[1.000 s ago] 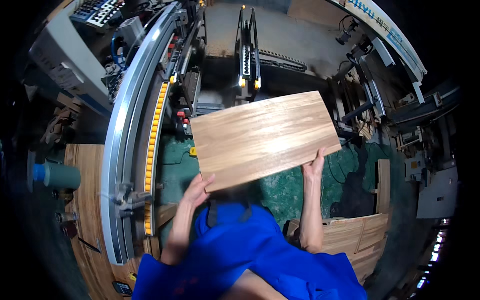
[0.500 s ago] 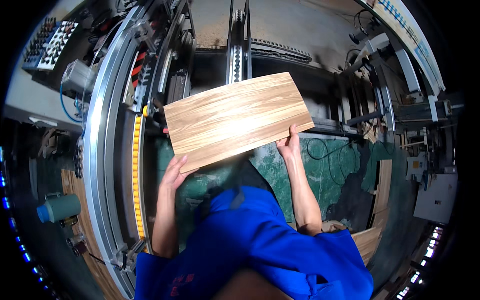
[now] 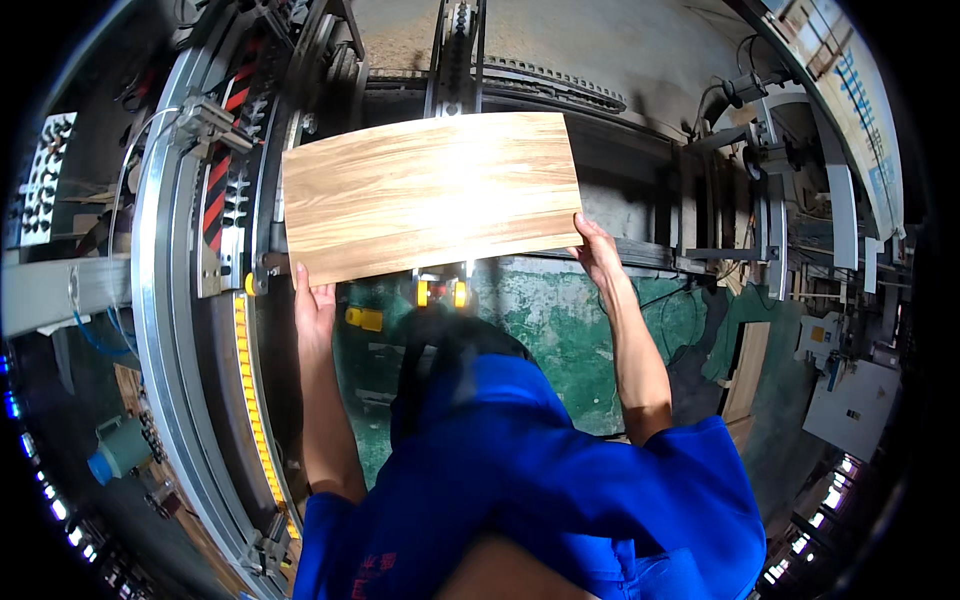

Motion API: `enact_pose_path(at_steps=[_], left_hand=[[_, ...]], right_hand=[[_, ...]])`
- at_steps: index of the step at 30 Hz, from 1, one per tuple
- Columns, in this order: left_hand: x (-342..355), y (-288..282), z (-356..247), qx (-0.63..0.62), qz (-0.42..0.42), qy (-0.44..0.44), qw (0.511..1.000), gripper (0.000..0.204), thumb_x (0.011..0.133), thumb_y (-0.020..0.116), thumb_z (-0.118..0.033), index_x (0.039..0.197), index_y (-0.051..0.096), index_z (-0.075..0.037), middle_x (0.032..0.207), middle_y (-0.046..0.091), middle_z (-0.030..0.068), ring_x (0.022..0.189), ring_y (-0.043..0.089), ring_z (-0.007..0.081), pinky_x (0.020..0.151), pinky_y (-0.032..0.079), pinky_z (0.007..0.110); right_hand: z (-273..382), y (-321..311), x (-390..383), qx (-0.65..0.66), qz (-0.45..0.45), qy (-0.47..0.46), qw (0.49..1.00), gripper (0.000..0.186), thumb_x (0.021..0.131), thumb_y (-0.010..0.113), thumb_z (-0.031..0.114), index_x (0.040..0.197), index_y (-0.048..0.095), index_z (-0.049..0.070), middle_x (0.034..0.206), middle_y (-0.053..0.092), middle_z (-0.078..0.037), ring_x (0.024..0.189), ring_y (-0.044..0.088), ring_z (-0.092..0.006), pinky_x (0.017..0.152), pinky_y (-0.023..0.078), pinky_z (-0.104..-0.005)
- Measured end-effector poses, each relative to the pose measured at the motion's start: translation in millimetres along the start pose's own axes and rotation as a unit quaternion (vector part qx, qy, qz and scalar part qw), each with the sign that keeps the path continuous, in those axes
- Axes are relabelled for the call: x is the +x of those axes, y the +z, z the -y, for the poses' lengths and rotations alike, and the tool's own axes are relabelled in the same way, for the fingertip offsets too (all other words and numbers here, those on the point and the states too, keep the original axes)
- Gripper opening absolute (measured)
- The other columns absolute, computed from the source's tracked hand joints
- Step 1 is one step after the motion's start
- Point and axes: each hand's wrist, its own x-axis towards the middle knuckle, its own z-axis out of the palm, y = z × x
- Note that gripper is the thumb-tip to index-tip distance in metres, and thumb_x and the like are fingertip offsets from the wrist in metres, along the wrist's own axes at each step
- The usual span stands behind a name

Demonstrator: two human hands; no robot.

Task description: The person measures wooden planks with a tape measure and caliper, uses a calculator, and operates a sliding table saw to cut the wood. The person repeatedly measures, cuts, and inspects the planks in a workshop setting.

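Between my hands is a rectangular wood-grain board (image 3: 430,200), light brown with darker streaks and a bright glare on its right half. My left hand (image 3: 315,300) grips its near left corner, thumb on top and fingers underneath. At the near right corner my right hand (image 3: 597,250) holds the edge in the same way. The board is over the machine's dark bed, its far edge overlapping the lower end of a chain conveyor rail (image 3: 458,70). What lies under the board is hidden.
Along my left runs a long metal machine rail (image 3: 165,300) with a row of yellow rollers (image 3: 258,410). Yellow wheels (image 3: 440,293) stand just below the board. Farther right are machine frames and a grey box (image 3: 850,405). The floor (image 3: 560,340) is worn green.
Both hands have carried the board away from my body and slightly left, turning it more level. The yellow wheels now show below its near edge.
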Motion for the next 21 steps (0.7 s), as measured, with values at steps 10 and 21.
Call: enact_pose_path(at_steps=[10,21], left_hand=[[37,35,21,-0.066,0.049,-0.053,0.995,0.051,0.104,0.063,-0.043,0.141,0.057,-0.009,0.132,0.066,0.0084,0.12,0.063,0.0224,0.105,0.052,0.039],[35,84,22,-0.074,-0.043,-0.025,0.996,0.034,0.098,0.075,-0.024,0.128,0.066,-0.012,0.116,0.071,-0.0003,0.105,0.067,0.0162,0.091,0.056,0.032]], right_hand=[[58,65,10,-0.262,-0.03,-0.04,0.964,0.052,0.091,0.083,0.031,0.124,0.062,-0.002,0.091,0.071,-0.006,0.073,0.063,-0.0111,0.064,0.05,-0.0276],[72,95,14,-0.351,-0.018,-0.08,0.933,0.058,0.1,0.068,0.051,0.108,0.063,-0.006,0.064,0.056,-0.002,0.055,0.051,-0.0103,0.049,0.042,-0.0323]])
